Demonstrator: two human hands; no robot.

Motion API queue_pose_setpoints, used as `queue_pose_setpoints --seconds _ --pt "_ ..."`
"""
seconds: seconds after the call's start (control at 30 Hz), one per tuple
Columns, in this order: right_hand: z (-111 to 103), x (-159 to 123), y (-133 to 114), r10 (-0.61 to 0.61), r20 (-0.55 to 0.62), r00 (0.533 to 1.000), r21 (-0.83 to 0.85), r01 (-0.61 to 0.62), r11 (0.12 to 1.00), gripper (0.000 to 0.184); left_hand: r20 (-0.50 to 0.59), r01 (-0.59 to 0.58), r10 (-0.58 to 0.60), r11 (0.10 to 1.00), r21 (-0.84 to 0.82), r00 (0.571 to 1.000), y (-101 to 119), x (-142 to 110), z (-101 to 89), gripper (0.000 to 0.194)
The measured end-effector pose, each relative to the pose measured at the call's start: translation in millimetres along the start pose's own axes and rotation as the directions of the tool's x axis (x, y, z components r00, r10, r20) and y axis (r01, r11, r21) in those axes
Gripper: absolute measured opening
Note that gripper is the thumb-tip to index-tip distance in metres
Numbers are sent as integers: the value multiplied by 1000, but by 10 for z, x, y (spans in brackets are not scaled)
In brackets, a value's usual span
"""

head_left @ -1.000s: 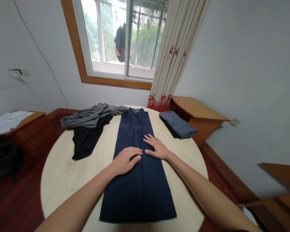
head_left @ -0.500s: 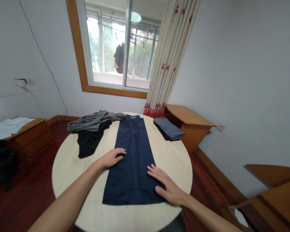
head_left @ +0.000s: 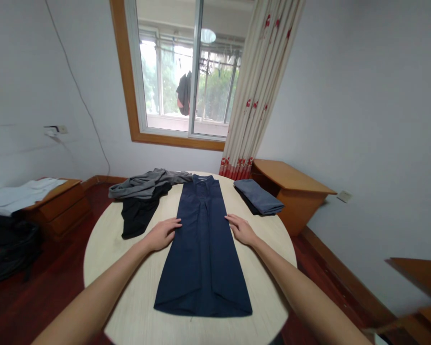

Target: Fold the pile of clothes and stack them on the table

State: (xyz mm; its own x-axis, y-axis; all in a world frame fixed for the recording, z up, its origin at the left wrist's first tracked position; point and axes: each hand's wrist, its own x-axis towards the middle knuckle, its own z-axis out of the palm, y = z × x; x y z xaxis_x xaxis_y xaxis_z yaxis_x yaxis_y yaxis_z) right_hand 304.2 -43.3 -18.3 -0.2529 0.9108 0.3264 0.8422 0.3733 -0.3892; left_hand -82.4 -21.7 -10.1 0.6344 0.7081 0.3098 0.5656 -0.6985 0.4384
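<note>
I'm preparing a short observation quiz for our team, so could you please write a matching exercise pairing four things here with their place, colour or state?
Column 1
1. Navy collared shirt
2. Gray garment
3. Left hand
4. Curtain

Column 2
A. Crumpled, partly over a black cloth
B. Cream with red motifs, beside the window
C. Fingertips at a long edge of the shirt
D. Laid out lengthwise on the round table

Right pairs: 1-D; 2-A; 3-C; 4-B
</note>
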Motion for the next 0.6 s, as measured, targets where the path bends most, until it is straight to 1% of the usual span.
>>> queue_pose_setpoints --seconds 0.13,0.23,0.3,0.37,0.47,0.53,0.6 --pt "40 224 73 19 -3 1000 29 -19 999 49 -39 -3 6 998 68 999 -169 248 18 41" --pt "43 293 133 6 20 1000 89 -8 996 48 -56 -22 24 999 36 998 -227 363 15 38" --pt "37 298 174 -22 40 999 152 16 988 45 -45 -47 47 999 -9 998 -234 385 15 35" --pt "29 281 207 -54 61 997 217 39 975 41 -7 -64 64 997 -44 998 -221 369 14 34" --pt "15 226 207 -93 94 991 272 64 960 41 78 -32 38 997 -75 996 -160 306 9 31" --pt "-3 157 152 -112 108 988 280 78 957 40 128 -2 13 996 -92 992 -80 252 7 29" --pt "-36 48 52 -126 128 984 275 87 958 36 167 1 17 994 -112 986 36 187 3 28"
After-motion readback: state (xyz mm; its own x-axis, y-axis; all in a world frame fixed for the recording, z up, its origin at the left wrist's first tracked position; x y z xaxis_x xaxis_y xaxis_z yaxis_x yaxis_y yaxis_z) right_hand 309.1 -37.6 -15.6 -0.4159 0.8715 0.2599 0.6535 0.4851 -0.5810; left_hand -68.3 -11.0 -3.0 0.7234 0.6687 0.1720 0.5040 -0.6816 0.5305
